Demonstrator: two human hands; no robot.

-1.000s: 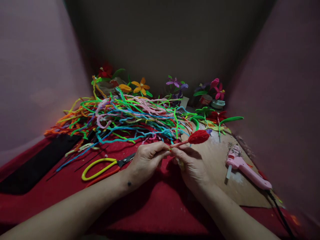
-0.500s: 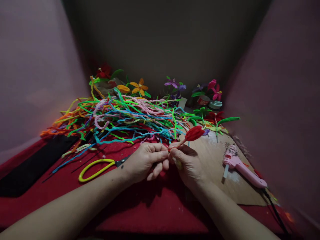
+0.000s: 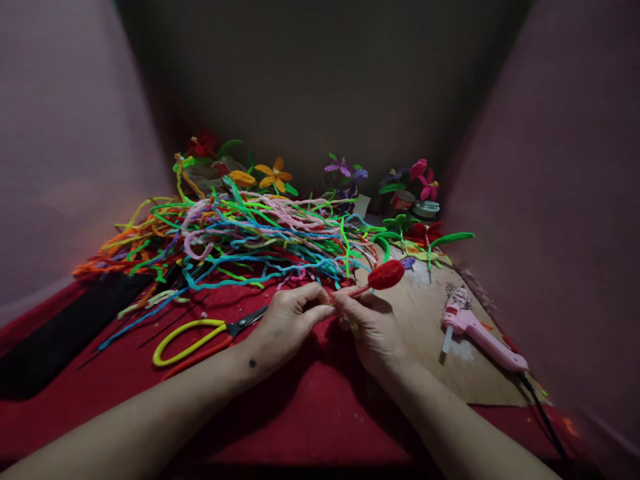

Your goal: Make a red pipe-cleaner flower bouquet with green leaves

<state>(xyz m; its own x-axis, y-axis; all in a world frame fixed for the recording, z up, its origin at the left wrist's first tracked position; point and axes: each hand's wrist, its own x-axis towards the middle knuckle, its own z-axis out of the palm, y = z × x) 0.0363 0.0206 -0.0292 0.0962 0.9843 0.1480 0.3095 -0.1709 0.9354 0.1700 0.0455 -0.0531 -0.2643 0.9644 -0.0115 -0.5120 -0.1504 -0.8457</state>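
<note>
A red pipe-cleaner flower bud [image 3: 387, 275] on a thin reddish stem [image 3: 357, 291] points up and right over the table's middle. My right hand [image 3: 375, 330] is closed in a pinch on the stem, with the bud sticking out beyond the fingers. My left hand [image 3: 290, 323] pinches at the stem's lower end, its fingertips meeting those of the right hand. That end is mostly hidden between the fingers. A bit of yellow shows under my right thumb. Scissors [image 3: 190, 339] with yellow and red handles lie beside my left wrist, partly covered by the forearm.
A heap of colourful pipe cleaners [image 3: 270, 227] spreads across the back of the red cloth [image 3: 300, 427]. On the right, a pink glue gun [image 3: 480, 337] rests on a brown board [image 3: 425, 360], its cord trailing forward. Finished-looking flowers, such as an orange one [image 3: 273, 175], stand behind.
The bud has turned and tipped slightly lower as the fingers shifted on the stem. My left fingers have curled in closer. More of the scissors shows, and the whole view has shifted slightly.
</note>
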